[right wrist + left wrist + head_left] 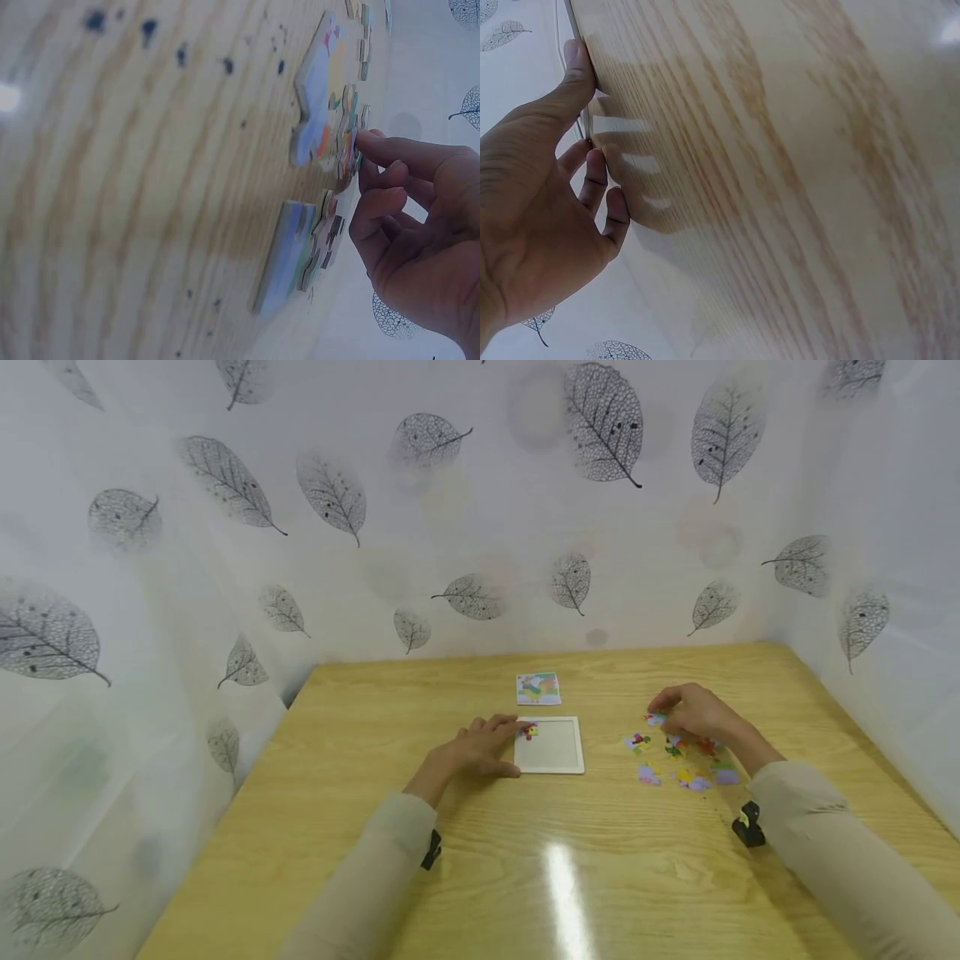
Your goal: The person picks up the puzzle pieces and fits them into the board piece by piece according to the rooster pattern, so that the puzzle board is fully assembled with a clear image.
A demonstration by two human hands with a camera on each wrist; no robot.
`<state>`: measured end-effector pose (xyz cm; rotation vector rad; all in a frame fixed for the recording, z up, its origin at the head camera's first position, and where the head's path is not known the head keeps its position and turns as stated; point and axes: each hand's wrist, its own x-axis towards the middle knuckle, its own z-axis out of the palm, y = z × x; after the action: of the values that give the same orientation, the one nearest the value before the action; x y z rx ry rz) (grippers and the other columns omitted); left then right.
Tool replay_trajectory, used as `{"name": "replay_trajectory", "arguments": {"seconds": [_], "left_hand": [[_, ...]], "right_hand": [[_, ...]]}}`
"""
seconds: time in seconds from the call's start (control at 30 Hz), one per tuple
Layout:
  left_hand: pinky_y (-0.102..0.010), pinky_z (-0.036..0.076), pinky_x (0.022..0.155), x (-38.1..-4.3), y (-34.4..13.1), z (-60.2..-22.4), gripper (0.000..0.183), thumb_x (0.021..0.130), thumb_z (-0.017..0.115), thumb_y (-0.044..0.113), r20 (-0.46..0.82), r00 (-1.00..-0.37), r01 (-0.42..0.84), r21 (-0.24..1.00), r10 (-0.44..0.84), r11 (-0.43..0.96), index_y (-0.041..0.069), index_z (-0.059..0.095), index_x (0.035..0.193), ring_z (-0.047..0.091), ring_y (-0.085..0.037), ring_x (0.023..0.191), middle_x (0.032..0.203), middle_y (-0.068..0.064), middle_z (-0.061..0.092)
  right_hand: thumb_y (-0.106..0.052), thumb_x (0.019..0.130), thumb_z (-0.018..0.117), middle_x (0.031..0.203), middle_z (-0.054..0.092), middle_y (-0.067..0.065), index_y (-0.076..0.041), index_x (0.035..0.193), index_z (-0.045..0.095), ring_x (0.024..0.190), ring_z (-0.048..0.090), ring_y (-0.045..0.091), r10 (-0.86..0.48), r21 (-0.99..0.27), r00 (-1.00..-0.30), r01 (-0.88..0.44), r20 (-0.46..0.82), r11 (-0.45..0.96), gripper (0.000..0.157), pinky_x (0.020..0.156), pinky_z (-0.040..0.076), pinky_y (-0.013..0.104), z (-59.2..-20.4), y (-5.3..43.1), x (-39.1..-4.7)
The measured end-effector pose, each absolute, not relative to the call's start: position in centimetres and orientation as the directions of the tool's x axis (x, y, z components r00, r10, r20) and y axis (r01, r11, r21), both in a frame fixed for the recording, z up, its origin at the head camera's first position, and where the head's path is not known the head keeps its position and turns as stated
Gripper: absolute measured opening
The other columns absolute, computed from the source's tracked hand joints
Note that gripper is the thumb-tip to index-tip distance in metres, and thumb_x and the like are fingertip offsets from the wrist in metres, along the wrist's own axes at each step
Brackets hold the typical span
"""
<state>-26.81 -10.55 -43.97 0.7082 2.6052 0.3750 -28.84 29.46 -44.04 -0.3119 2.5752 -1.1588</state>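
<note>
My left hand [480,747] rests along the left side of a white puzzle frame [581,752], fingers spread. One fingertip lies near a small colourful puzzle piece [531,731] in the frame's upper left corner. In the left wrist view, the thumb [577,71] touches the frame's edge and the other fingers bend loosely. To the right, my right hand [697,712] hovers low over loose puzzle pieces [686,777], its fingertips beside a blue piece [655,719]. The right wrist view shows those fingertips at several pieces [315,97]; whether they pinch one is hidden.
A square picture card [538,689] lies behind the frame. Both stand on a wooden table [465,877] with a bright light reflection at its front. Leaf-patterned white curtains [495,527] enclose the back and sides. Black straps with small devices [748,825] hang at the wrists.
</note>
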Motion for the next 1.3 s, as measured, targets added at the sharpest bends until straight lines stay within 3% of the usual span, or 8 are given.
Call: {"name": "replay_trajectory", "arguments": {"seconds": [0.13, 0.27, 0.47, 0.7, 0.8, 0.9, 1.1, 1.3], "left_hand": [[-0.069, 0.021, 0.119, -26.8, -10.7, -44.2, 0.087, 0.097, 0.069, 0.047, -0.313, -0.783, 0.432, 0.35, 0.538, 0.831, 0.03, 0.021, 0.167, 0.025, -0.041, 0.151, 0.173, -0.006, 0.016], [-0.069, 0.022, 0.119, -26.8, -10.8, -44.4, 0.086, 0.098, 0.068, 0.048, -0.312, -0.776, 0.445, 0.345, 0.548, 0.826, 0.029, 0.02, 0.167, 0.025, -0.042, 0.151, 0.173, -0.007, 0.016], [-0.071, 0.023, 0.118, -26.7, -10.6, -44.6, 0.084, 0.099, 0.067, 0.047, -0.303, -0.769, 0.462, 0.344, 0.562, 0.817, 0.028, 0.021, 0.167, 0.025, -0.043, 0.151, 0.174, -0.006, 0.015], [-0.069, 0.023, 0.118, -26.8, -10.6, -44.3, 0.086, 0.099, 0.068, 0.046, -0.312, -0.778, 0.445, 0.34, 0.546, 0.828, 0.028, 0.021, 0.167, 0.025, -0.042, 0.151, 0.173, -0.006, 0.016], [-0.069, 0.024, 0.118, -26.8, -10.6, -43.9, 0.085, 0.098, 0.068, 0.048, -0.306, -0.779, 0.449, 0.337, 0.547, 0.827, 0.029, 0.022, 0.167, 0.026, -0.042, 0.151, 0.173, -0.006, 0.016], [-0.07, 0.024, 0.117, -26.8, -10.7, -43.8, 0.086, 0.098, 0.067, 0.049, -0.308, -0.777, 0.457, 0.325, 0.549, 0.828, 0.029, 0.02, 0.167, 0.026, -0.042, 0.15, 0.173, -0.007, 0.016], [-0.069, 0.023, 0.118, -27.0, -10.7, -43.9, 0.086, 0.098, 0.067, 0.049, -0.314, -0.777, 0.449, 0.33, 0.545, 0.83, 0.03, 0.02, 0.167, 0.026, -0.042, 0.151, 0.173, -0.006, 0.017], [-0.067, 0.025, 0.118, -26.8, -10.6, -43.9, 0.085, 0.099, 0.066, 0.05, -0.325, -0.772, 0.451, 0.325, 0.546, 0.831, 0.031, 0.019, 0.168, 0.026, -0.041, 0.15, 0.174, -0.005, 0.015]], "right_hand": [[0.007, 0.087, 0.064, 0.095, 0.067, 0.023, 0.008, 0.124, 0.065, 0.048, 0.039, 0.01, -0.311, -0.753, -0.938, -0.094, -0.152, 0.651, 0.038, 0.047, 0.038, 0.027, -44.3, 29.4, -28.7], [0.006, 0.089, 0.066, 0.125, 0.062, 0.029, 0.008, 0.125, 0.066, 0.049, 0.04, 0.009, -0.307, -0.757, -0.938, -0.083, -0.16, 0.648, 0.036, 0.047, 0.038, 0.027, -44.3, 29.4, -28.5], [0.003, 0.092, 0.066, 0.135, 0.058, 0.033, 0.007, 0.129, 0.064, 0.05, 0.041, 0.011, -0.31, -0.741, -0.934, -0.08, -0.179, 0.667, 0.037, 0.049, 0.04, 0.029, -44.2, 29.5, -28.4], [0.004, 0.087, 0.07, 0.129, 0.065, 0.031, 0.006, 0.122, 0.068, 0.089, 0.064, 0.031, -0.315, -0.68, -0.941, -0.152, -0.122, 0.717, 0.035, 0.077, 0.054, 0.04, -43.9, 29.0, -28.8], [0.0, 0.089, 0.073, 0.126, 0.067, 0.029, 0.004, 0.119, 0.07, 0.099, 0.066, 0.035, -0.319, -0.677, -0.943, -0.173, -0.096, 0.715, 0.031, 0.08, 0.056, 0.044, -43.9, 28.6, -28.8], [-0.005, 0.094, 0.071, 0.125, 0.065, 0.027, 0.001, 0.12, 0.071, 0.082, 0.065, 0.027, -0.327, -0.7, -0.941, -0.173, -0.091, 0.693, 0.027, 0.069, 0.056, 0.04, -43.6, 28.0, -28.6], [-0.008, 0.098, 0.068, 0.119, 0.068, 0.022, -0.003, 0.121, 0.071, 0.049, 0.039, 0.01, -0.363, -0.753, -0.928, -0.18, -0.083, 0.633, 0.024, 0.047, 0.039, 0.028, -42.9, 26.0, -28.5], [-0.003, 0.098, 0.066, 0.116, 0.072, 0.021, -0.003, 0.12, 0.072, 0.045, 0.029, 0.007, -0.427, -0.798, -0.902, -0.211, -0.063, 0.564, 0.023, 0.046, 0.033, 0.025, -42.6, 23.3, -28.9]]}}
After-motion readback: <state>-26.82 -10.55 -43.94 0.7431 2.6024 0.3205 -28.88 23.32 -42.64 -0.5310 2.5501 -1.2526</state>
